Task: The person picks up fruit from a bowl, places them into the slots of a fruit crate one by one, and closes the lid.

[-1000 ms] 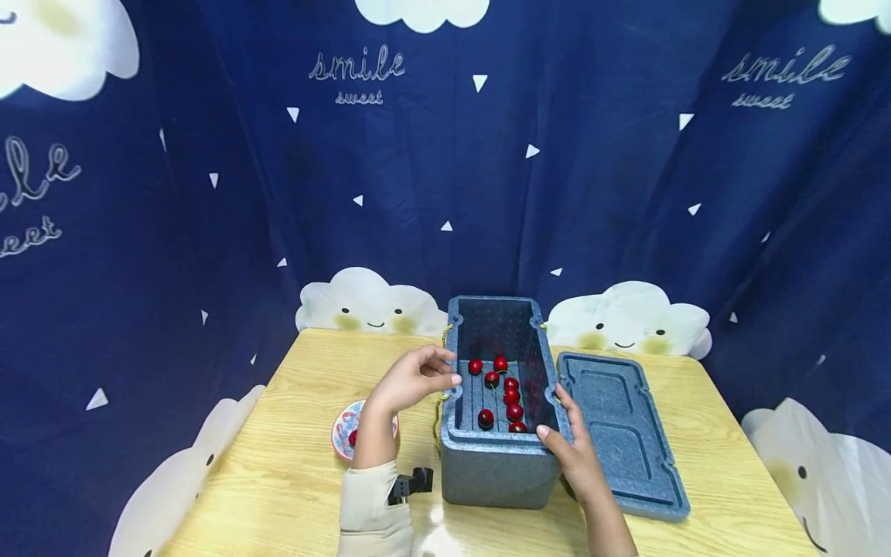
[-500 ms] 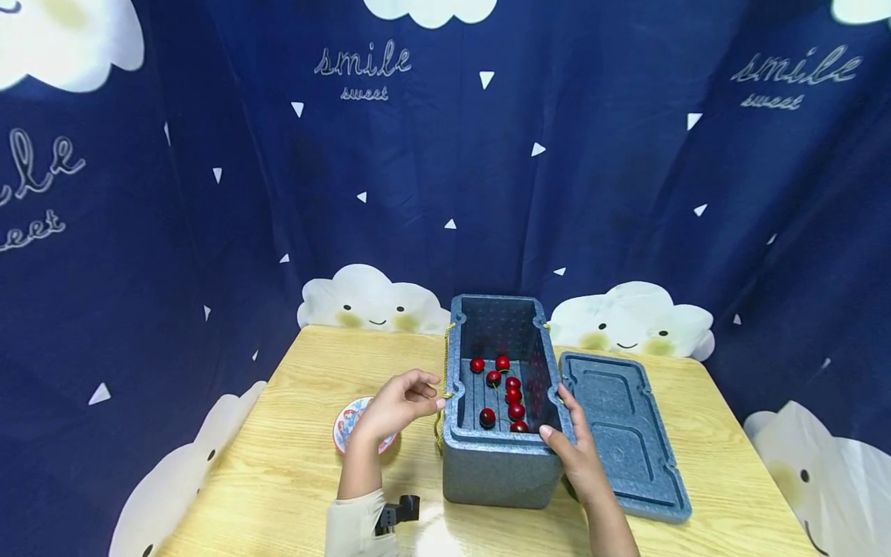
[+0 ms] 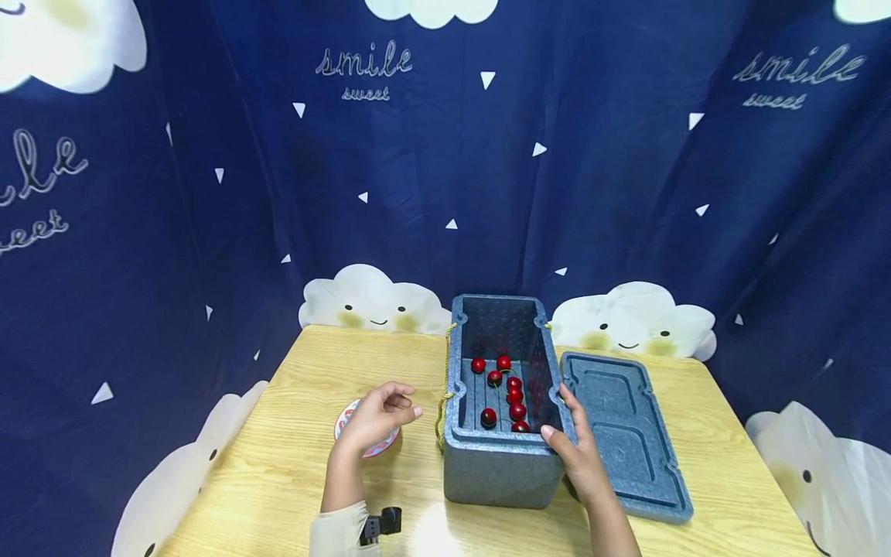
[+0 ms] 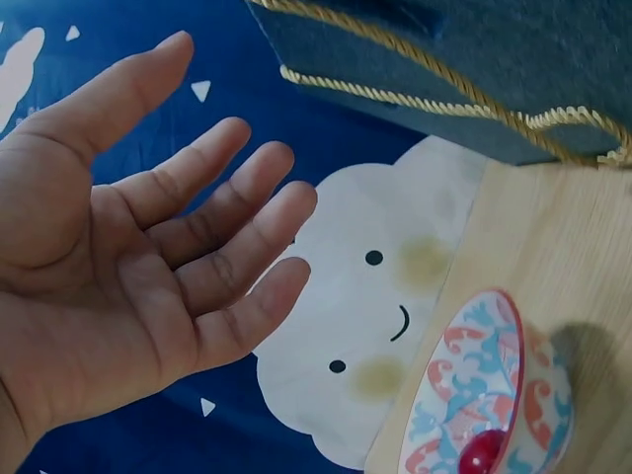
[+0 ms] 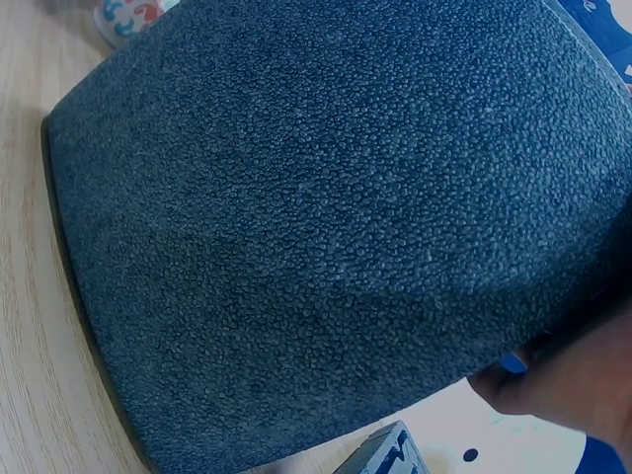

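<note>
My left hand [image 3: 376,418] hovers over the small patterned bowl [image 3: 381,449], fingers loosely bent and holding nothing. The left wrist view shows its bare palm and a cherry [image 4: 482,454] inside the bowl; in the head view the hand covers most of that bowl. Beside it stands a lidless grey-blue foam box [image 3: 497,470] with several red cherries [image 3: 489,418] scattered on its floor. My right hand [image 3: 581,456] grips the box at its near right corner, thumb on the rim and fingers along the outer side. In the right wrist view the box wall hides most of these fingers.
A grey-blue lid [image 3: 619,433] lies flat on the wooden table [image 3: 278,464], right of the box. Yellow cord [image 3: 441,425] hangs along the box's left side. Behind the table hangs a blue curtain [image 3: 390,170] with clouds.
My left hand has moved left and down, from the box's left rim to above the bowl, with nothing in it. My right hand has stayed on the box.
</note>
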Demonstrator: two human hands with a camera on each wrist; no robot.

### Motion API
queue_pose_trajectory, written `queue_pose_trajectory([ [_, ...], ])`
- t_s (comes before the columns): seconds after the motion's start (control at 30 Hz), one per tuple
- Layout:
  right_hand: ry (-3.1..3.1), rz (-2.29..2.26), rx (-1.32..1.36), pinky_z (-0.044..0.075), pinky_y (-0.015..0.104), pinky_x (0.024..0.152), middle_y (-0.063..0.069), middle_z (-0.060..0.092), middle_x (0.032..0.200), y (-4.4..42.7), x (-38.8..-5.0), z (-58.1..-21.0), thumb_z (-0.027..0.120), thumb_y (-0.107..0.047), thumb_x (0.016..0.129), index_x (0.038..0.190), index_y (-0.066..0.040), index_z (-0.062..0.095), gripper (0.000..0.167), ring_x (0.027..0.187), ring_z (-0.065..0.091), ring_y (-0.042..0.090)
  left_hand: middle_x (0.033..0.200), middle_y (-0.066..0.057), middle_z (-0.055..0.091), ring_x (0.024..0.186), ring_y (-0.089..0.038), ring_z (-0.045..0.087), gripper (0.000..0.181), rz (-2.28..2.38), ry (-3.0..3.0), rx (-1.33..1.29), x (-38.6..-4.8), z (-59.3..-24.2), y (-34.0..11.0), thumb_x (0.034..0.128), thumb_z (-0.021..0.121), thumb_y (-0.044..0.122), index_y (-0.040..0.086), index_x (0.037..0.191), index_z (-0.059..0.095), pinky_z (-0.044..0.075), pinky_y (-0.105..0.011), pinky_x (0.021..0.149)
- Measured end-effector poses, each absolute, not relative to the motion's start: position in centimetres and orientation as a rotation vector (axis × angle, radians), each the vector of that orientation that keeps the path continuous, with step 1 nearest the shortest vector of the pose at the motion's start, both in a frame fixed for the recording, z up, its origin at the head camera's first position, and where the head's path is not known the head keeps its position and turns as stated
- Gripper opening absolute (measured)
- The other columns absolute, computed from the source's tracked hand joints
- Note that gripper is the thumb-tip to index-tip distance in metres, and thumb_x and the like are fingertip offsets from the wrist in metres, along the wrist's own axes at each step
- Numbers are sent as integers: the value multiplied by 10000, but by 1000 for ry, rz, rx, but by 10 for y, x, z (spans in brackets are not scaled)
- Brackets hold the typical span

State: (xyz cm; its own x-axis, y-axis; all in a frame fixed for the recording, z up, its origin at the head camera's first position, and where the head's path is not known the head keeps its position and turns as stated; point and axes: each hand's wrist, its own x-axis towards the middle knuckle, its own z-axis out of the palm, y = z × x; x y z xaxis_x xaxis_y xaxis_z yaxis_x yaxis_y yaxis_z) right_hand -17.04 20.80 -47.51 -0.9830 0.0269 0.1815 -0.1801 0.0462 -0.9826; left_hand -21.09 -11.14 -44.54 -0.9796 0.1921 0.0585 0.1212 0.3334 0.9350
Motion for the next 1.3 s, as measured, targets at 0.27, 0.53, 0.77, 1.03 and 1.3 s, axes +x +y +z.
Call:
queue_pose_trajectory([
  [0.27, -2194, 2027, 155, 83, 640, 989, 126, 128, 1501, 209, -171, -476, 558, -82, 866, 1474, -135, 216, 700, 1324, 86, 353, 927, -73, 592, 845, -215, 587, 369, 1713, 2672, 116, -217, -450, -118, 810, 730, 172, 20, 1121, 602, 478, -371, 765],
  [0.53, -2196, 2036, 161, 68, 661, 978, 120, 103, 1510, 209, -171, -477, 552, -92, 876, 1477, -138, 209, 694, 1331, 49, 361, 993, -104, 599, 867, -204, 567, 344, 1803, 2684, 32, -226, -464, -119, 812, 728, 158, 57, 1119, 612, 456, -373, 799],
  [0.77, -2202, 2040, 159, 69, 663, 977, 113, 106, 1510, 210, -171, -476, 548, -92, 876, 1480, -144, 202, 698, 1331, 55, 363, 1019, -58, 593, 921, -232, 555, 352, 1851, 2692, -18, -231, -472, -121, 814, 725, 184, 82, 1131, 612, 443, -396, 827],
  [1.03, -2181, 2043, 178, 81, 635, 991, 116, 123, 1502, 210, -172, -476, 545, -72, 870, 1477, -133, 208, 697, 1327, 83, 347, 1052, -69, 595, 965, -246, 560, 365, 1848, 2716, -109, -231, -484, -135, 810, 730, 179, 89, 1142, 607, 435, -418, 845],
  [1.3, -2175, 2049, 175, 91, 625, 994, 126, 131, 1498, 210, -171, -476, 548, -66, 865, 1476, -121, 206, 702, 1321, 105, 349, 1106, -159, 590, 992, -288, 549, 368, 1840, 2699, -187, -226, -494, -147, 812, 705, 122, 45, 1154, 591, 424, -434, 863],
])
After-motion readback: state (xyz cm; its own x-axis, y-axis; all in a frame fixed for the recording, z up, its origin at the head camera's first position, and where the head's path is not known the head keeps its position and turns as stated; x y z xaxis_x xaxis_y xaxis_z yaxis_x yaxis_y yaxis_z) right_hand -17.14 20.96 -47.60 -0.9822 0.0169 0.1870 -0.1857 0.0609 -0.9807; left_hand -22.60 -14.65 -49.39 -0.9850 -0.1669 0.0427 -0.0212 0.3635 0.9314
